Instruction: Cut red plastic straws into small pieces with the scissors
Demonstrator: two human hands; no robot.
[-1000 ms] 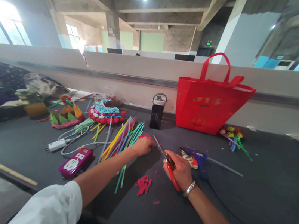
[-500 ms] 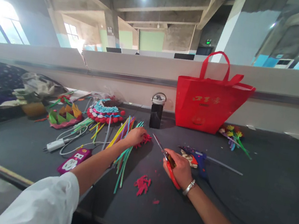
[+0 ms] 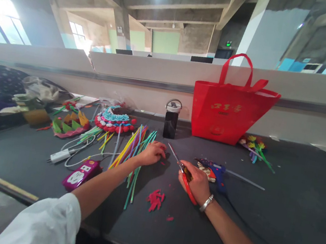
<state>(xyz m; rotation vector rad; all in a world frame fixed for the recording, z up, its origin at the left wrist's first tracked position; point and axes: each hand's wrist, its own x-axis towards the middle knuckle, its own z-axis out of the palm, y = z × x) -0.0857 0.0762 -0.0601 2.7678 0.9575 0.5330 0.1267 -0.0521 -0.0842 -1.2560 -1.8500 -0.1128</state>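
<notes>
My right hand (image 3: 198, 183) grips a pair of scissors (image 3: 187, 180) with red-orange handles, its blades pointing up and left. Over the dark table, my left hand (image 3: 153, 153) has its fingers curled downward, hiding whatever lies in or under them. Just below those fingertips is a small red scrap (image 3: 163, 163). Nearer to me, a little heap of cut red pieces (image 3: 155, 200) rests between my hands, with one stray red piece (image 3: 170, 219) beside it. Colourful pipe cleaners (image 3: 136, 175) spread beneath and beside my left wrist.
A blue glue gun (image 3: 219, 176) lies past my right hand, its cord running right. Behind stand a black bottle (image 3: 170, 124) and a red bag (image 3: 228, 116). Leftward are a purple power strip (image 3: 82, 175), a white charger (image 3: 60, 156) and beaded craft pieces (image 3: 115, 122).
My left hand has shifted slightly toward me and right. The red cluster that showed by its fingers is no longer visible, except for a small scrap. My right hand with the scissors has barely moved.
</notes>
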